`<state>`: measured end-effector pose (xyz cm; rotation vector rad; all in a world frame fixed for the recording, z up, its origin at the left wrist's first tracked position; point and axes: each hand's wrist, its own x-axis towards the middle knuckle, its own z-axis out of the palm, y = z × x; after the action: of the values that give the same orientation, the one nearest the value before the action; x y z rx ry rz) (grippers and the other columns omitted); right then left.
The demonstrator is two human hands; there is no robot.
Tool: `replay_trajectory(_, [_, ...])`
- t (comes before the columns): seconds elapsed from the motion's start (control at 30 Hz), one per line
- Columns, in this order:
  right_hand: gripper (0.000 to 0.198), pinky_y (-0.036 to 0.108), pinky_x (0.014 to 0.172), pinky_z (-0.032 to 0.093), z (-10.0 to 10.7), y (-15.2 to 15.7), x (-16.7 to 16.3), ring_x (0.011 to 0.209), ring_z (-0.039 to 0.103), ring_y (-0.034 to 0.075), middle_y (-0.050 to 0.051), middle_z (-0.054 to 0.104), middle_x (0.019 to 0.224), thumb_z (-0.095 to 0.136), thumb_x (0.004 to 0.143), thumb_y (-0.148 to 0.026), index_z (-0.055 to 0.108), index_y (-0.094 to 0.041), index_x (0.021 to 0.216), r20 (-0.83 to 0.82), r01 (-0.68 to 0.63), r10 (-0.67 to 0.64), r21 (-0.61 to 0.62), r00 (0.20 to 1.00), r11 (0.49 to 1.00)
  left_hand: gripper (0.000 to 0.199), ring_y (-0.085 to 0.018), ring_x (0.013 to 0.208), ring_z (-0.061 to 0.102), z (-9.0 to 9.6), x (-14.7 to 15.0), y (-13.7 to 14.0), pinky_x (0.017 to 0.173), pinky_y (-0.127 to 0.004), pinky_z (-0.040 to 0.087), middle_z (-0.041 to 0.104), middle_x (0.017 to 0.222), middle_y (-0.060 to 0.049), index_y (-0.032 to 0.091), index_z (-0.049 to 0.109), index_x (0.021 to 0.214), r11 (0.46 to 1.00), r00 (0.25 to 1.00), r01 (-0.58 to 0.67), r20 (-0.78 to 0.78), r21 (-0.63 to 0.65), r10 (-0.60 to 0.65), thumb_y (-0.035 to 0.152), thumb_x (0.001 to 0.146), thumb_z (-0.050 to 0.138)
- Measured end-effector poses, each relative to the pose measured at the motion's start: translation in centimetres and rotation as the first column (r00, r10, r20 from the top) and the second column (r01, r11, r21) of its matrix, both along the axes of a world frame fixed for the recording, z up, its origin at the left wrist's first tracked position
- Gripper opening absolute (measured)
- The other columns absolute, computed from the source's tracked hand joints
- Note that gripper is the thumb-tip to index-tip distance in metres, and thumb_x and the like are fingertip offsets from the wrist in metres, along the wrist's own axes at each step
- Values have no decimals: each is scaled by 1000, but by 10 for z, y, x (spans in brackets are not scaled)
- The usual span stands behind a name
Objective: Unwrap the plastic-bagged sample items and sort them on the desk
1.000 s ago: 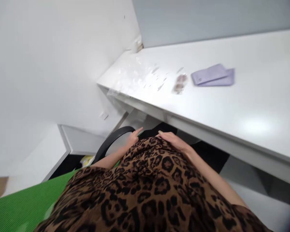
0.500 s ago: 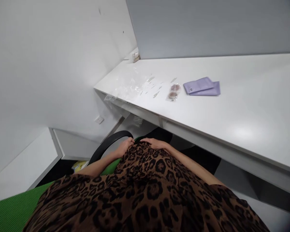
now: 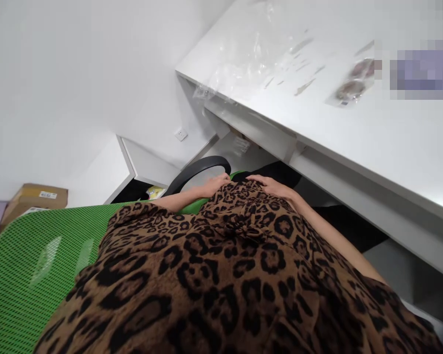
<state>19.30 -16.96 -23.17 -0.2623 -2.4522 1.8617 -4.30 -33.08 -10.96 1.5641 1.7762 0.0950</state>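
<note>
My left hand [image 3: 218, 184] rests at the hem of the leopard-print top [image 3: 239, 260], beside the black armrest [image 3: 194, 168]. Its fingers are curled in, and whatever they may hold is hidden. A little to the right, my right hand [image 3: 272, 187] lies on my lap over the same cloth, fingers stretched out and holding nothing. Both hands are below the level of the white table [image 3: 358, 132] and apart from it.
On the table are crumpled clear plastic [image 3: 243, 64], a clear packet [image 3: 349, 92] with two round brownish pieces, and a blurred purple item [image 3: 428, 71]. Behind me are a green mesh chair back [image 3: 18, 260] and a cardboard box [image 3: 40, 196]. A wall socket [image 3: 181, 134] is left of the table.
The view has turned left and down, so table things sit farther up and right. The box and more of the chair back have come into view. Both hands stay on my lap.
</note>
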Motion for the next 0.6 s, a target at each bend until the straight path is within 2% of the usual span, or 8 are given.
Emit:
replay_trajectory(0.07, [77, 58, 126, 38, -1, 0, 0, 146, 53, 40, 16, 56, 160, 55, 85, -45, 60, -17, 156, -16, 16, -16, 5, 1000, 1000, 31, -26, 112, 62, -6, 8, -3, 98, -34, 47, 64, 136, -7, 27, 77, 117, 999, 995, -31, -91, 43, 35, 29, 88, 67])
replay_trajectory(0.17, [72, 57, 125, 40, -2, 0, 2, 144, 56, 39, 14, 59, 157, 55, 87, -45, 62, -19, 153, -57, 14, -15, -5, 998, 1000, 21, -26, 116, 60, -11, 11, 0, 98, -34, 45, 64, 128, -7, 25, 78, 105, 993, 987, -79, -133, 86, 90, 25, 92, 62])
replay_trajectory(0.3, [73, 58, 126, 38, -2, -1, 3, 145, 55, 39, 16, 59, 157, 55, 88, -51, 62, -18, 153, -36, 34, -34, -11, 999, 999, 11, -21, 102, 61, -9, 5, 9, 97, -34, 48, 68, 110, -8, 19, 73, 81, 989, 995, -78, -51, 124, 85, 22, 88, 65])
replay_trajectory(0.33, [75, 58, 126, 38, -2, -1, 3, 146, 55, 39, 16, 58, 158, 55, 88, -52, 61, -17, 154, -32, 37, -38, -19, 999, 999, 11, -20, 101, 62, -6, 2, 10, 96, -33, 49, 68, 108, -8, 18, 73, 78, 985, 995, -100, -13, 137, 103, 23, 86, 67])
replay_trajectory(0.4, [79, 58, 127, 38, -1, -2, 3, 147, 54, 39, 17, 56, 161, 56, 87, -53, 59, -16, 156, -32, 33, -34, -29, 999, 999, 13, -17, 95, 62, 0, -4, 10, 89, -30, 51, 70, 106, -8, 16, 75, 75, 959, 970, -232, 112, 161, 216, 27, 81, 74])
replay_trajectory(0.43, [79, 58, 127, 38, -1, -2, 3, 147, 53, 39, 17, 55, 161, 56, 87, -53, 58, -16, 156, -32, 30, -31, -30, 999, 999, 15, -15, 90, 62, 3, -6, 10, 81, -28, 52, 70, 106, -8, 16, 75, 75, 931, 934, -329, 198, 156, 297, 30, 78, 78])
replay_trajectory(0.5, [78, 58, 127, 38, -2, -2, 3, 148, 53, 39, 17, 55, 161, 56, 88, -53, 58, -16, 157, -31, 18, -19, -22, 999, 1000, 24, -10, 74, 58, 13, -11, 9, 64, -24, 46, 71, 95, -6, 14, 75, 77, 853, 815, -515, 359, 87, 456, 36, 73, 84])
replay_trajectory(0.6, [78, 59, 127, 38, -3, -1, 2, 147, 54, 40, 18, 57, 159, 54, 91, -59, 60, -16, 155, -35, 10, -10, -9, 999, 1000, 38, -6, 57, 52, 32, -16, 14, 52, -19, 38, 65, 68, 0, 12, 70, 82, 775, 661, -631, 499, -35, 560, 44, 75, 89])
